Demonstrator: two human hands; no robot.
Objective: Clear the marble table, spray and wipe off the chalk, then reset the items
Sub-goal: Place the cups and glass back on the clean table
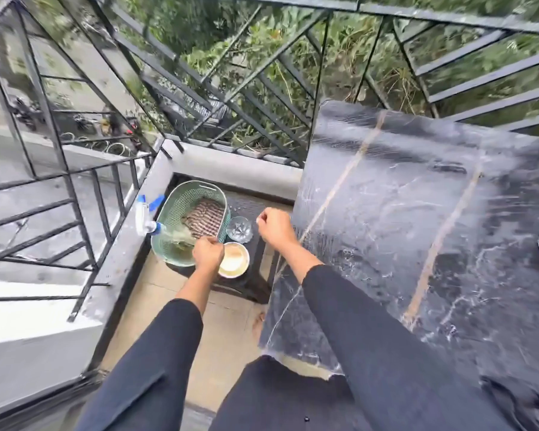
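Beside table (417,213): one basket (181,194), two bowls (239,229) (233,259); left hand (208,251) grips bottle (145,214), right hand (274,228) fisted.

Basket (172,213), glass bowl (239,229), cream bowl (234,259) tight on stool (259,203)

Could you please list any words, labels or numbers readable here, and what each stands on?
No text can be read.
White spray bottle with blue trigger: too blurred to tell any label.
Green perforated plastic basket, black marble table: no writing visible.
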